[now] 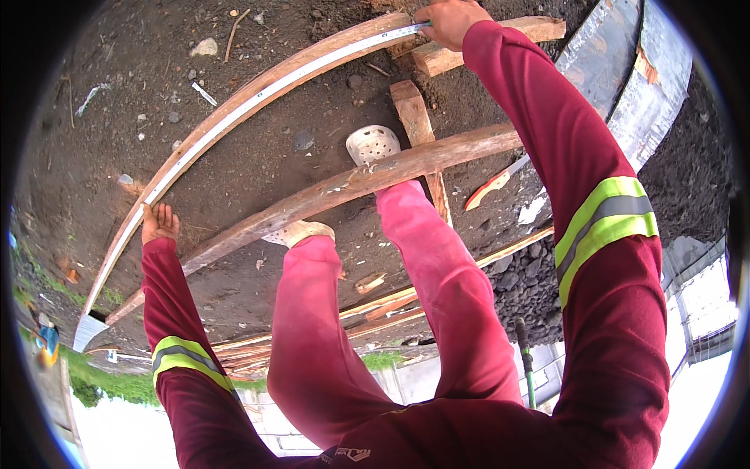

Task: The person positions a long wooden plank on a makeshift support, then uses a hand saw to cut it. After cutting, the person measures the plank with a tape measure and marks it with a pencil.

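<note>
A long reddish wooden beam [226, 109] lies across the ground, curved by the lens. Along it runs the white blade of a tape measure [269, 88]. At the beam's far right end, my right hand [453, 22] is closed on the blade's end. My left hand [161, 223] is at the near edge of the same beam, lower on the left. Its fingers are somewhat apart, and the index fingertip touches the tape. A second beam [312, 194] lies nearer, crossing in front of my shoes [373, 144].
Wood blocks [437, 59] and a crosswise timber [412, 113] support the beams at right. A handsaw [491, 190] with an orange handle lies near my right arm. Grey metal sheets [652, 86] are far right. Gravel [527, 285] and more planks [375, 309] lie behind my legs.
</note>
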Demonstrator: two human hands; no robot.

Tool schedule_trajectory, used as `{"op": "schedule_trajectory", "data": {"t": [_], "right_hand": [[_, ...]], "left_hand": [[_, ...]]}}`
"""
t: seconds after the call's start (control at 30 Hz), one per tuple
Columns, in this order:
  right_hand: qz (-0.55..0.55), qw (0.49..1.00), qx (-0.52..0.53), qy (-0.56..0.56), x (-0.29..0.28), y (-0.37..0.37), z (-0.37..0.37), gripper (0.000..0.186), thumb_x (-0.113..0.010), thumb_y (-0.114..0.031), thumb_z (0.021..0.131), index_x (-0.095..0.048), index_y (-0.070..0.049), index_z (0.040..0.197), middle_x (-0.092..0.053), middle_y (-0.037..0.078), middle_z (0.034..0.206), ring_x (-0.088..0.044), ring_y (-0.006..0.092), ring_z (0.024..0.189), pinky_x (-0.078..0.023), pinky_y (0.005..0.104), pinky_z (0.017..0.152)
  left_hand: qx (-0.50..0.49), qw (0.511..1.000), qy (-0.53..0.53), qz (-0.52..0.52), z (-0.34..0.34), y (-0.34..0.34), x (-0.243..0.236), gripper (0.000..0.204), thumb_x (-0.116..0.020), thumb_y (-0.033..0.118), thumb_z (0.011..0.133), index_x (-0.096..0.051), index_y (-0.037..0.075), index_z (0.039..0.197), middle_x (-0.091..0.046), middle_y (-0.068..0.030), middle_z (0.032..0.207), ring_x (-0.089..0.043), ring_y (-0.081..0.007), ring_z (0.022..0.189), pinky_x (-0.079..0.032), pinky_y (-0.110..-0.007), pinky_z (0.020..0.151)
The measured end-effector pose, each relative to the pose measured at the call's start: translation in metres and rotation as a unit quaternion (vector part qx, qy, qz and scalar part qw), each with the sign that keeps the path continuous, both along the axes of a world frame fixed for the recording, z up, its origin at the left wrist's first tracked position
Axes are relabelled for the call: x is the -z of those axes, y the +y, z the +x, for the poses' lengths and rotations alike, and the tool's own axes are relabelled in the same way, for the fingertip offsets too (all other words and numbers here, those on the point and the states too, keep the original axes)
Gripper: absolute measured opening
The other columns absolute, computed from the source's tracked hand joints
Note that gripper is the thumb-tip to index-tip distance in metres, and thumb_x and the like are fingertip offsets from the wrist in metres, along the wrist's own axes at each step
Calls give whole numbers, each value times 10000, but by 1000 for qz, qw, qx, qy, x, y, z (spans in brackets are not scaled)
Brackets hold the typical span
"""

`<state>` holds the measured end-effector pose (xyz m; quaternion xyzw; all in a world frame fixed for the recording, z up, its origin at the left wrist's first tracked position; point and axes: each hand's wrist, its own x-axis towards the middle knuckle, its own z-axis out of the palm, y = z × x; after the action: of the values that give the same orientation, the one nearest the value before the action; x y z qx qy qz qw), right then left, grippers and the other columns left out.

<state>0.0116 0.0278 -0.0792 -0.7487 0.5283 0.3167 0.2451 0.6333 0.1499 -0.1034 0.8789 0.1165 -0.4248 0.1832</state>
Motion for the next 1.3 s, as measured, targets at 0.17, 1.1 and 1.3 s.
{"op": "schedule_trajectory", "data": {"t": [0.17,1.1,1.3], "right_hand": [[32,999,-6,31,-1,-3,2,204,-529,-284,775,-663,-200,903,-663,90,868,-631,292,848,-477,446,754],[47,993,93,-53,12,-11,-5,244,-596,-289,727,-677,-184,931,-653,125,828,-629,314,815,-495,421,723],[59,996,54,-41,8,-12,-4,265,-590,-312,751,-667,-200,978,-655,126,865,-624,316,847,-497,421,739]], "left_hand": [[-7,1000,-6,2,-2,0,-2,544,-548,510,838,-522,77,1167,-573,8,1101,-531,-131,1002,-394,-327,850],[2,1000,7,-8,0,2,0,495,-531,526,841,-565,85,1064,-610,39,968,-562,-98,853,-417,-308,774],[-1,1000,9,-9,5,4,2,493,-553,532,825,-569,90,1043,-615,38,948,-570,-102,835,-420,-314,767]]}}
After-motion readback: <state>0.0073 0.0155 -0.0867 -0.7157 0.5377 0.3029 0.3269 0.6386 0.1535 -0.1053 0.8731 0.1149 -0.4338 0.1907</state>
